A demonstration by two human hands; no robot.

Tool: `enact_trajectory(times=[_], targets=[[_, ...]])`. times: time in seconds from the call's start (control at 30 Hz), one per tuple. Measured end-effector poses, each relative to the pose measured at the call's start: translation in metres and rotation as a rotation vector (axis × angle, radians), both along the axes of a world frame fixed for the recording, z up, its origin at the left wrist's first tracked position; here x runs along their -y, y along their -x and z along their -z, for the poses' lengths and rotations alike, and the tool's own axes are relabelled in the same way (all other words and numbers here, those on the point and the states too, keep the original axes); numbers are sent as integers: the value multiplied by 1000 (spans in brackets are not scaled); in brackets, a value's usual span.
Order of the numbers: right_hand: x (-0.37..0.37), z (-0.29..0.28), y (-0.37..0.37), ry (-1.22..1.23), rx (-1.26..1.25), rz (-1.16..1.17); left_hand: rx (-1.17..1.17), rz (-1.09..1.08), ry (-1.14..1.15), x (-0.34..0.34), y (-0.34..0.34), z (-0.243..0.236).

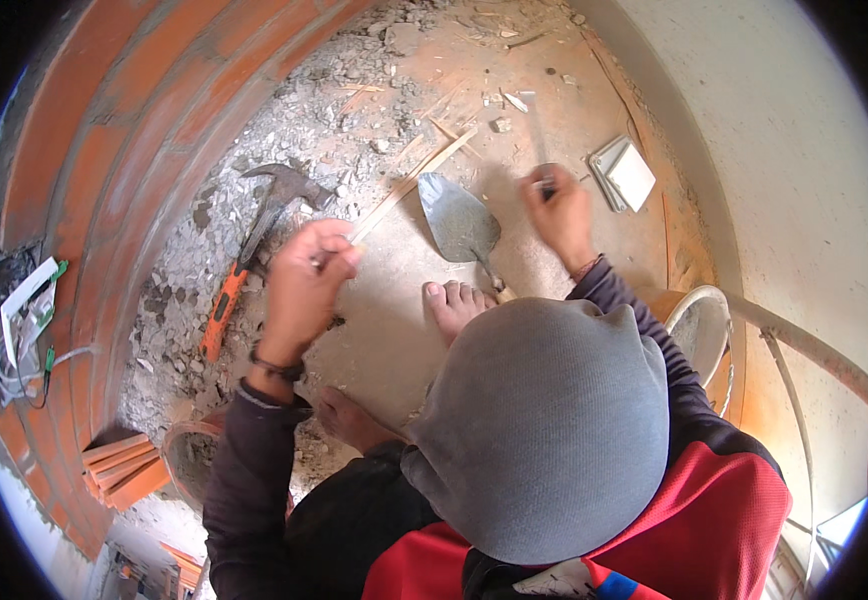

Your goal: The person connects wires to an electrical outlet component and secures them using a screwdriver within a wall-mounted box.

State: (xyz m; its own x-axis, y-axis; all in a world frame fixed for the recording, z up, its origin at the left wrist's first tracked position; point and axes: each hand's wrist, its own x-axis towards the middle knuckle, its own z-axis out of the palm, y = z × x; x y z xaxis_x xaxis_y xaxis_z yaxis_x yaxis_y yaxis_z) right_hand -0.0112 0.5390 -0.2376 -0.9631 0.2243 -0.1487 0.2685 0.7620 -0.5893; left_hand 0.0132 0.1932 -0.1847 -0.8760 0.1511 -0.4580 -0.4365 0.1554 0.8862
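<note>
My left hand is closed in a pinch on one end of a thin wooden strip, which slants up and to the right over the floor. To the right, my right hand is closed round a dark-handled tool. A narrow, blurred blade-like part reaches up from it; its exact kind is unclear. Between both hands a pointed trowel lies on the floor, its handle partly hidden by the hooded head. Left of my left hand, a claw hammer with an orange grip rests on rubble.
A brick wall with an open electrical box and hanging wires stands left. White square plates lie at right. Buckets stand on the right and lower left, near stacked bricks. Broken mortar and splinters cover the floor.
</note>
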Motion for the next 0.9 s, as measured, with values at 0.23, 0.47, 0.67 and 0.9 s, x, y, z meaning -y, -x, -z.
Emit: enact_trajectory(times=[0.23,0.47,0.67,0.9], targets=[[-82,37,-6,-249,-52,337,-203,195,289,-53,-28,65],[-83,43,0,-331,-58,298,-394,263,360,-54,-43,78],[-57,20,7,194,-92,305,-455,164,445,-48,-37,62],[93,-78,20,810,-114,-175,47,-248,-383,-92,13,-22]])
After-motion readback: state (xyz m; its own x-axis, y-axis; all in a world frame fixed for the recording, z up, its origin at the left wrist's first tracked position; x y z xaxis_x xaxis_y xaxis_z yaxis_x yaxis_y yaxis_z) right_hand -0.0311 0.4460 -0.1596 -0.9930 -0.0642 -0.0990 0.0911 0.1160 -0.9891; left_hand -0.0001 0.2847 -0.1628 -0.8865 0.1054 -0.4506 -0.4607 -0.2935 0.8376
